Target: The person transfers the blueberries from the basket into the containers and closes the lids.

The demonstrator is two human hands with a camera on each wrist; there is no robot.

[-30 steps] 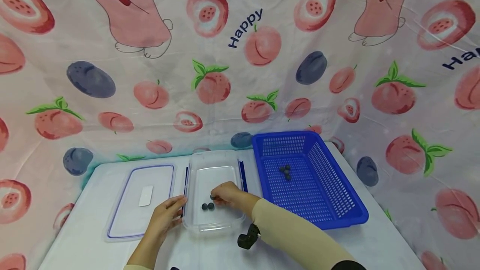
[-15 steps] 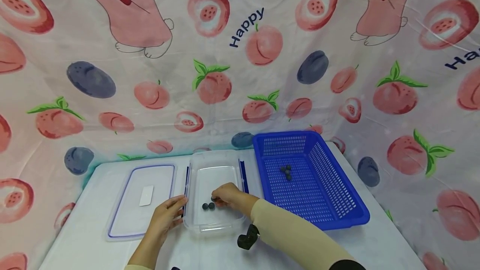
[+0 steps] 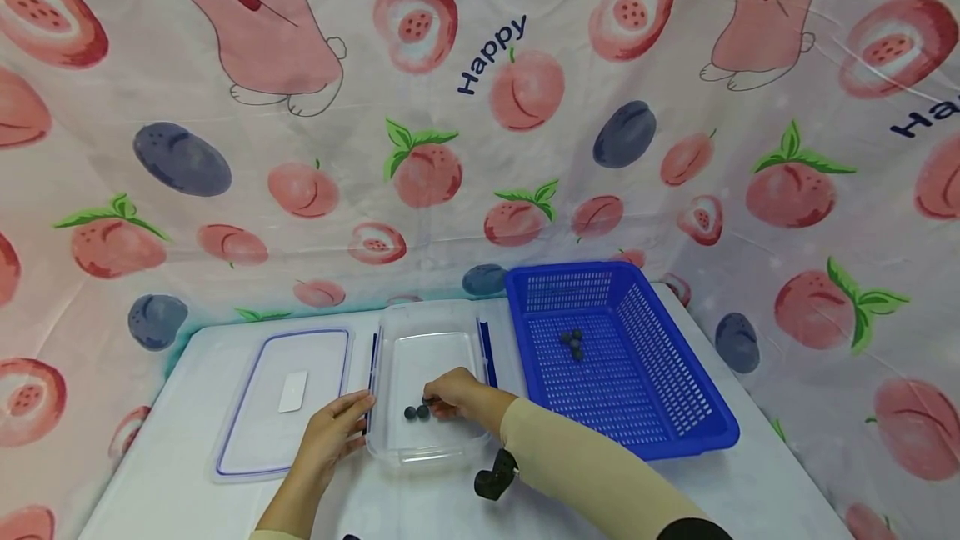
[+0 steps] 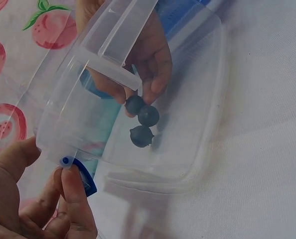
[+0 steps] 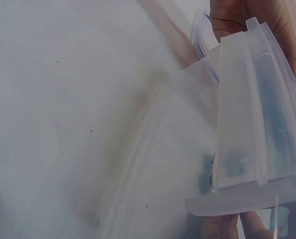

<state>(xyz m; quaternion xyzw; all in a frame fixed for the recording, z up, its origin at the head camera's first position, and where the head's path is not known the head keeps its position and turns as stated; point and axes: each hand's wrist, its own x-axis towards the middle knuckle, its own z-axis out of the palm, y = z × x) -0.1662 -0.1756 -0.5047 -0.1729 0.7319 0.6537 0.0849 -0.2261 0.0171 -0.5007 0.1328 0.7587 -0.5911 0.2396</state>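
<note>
A clear plastic container (image 3: 431,357) stands mid-table. Two dark blueberries (image 3: 416,412) lie on its floor. My right hand (image 3: 433,401) reaches inside and pinches a third blueberry (image 3: 426,399) in its fingertips, right beside the two. The left wrist view shows the three blueberries (image 4: 141,136) close together, the top one (image 4: 135,104) held at the right hand's fingertips (image 4: 153,92). My left hand (image 3: 360,411) grips the container's left wall, with its thumb (image 4: 74,196) on the blue latch (image 4: 83,179).
A blue mesh basket (image 3: 660,390) to the right holds three more blueberries (image 3: 572,343). The container's lid (image 3: 247,432) lies flat at the left. A fruit-print cloth (image 3: 480,123) hangs behind and around the white table (image 3: 750,490).
My right hand has sunk slightly with its blueberry, closer to the two on the container floor. The left hand and container have stayed put.
</note>
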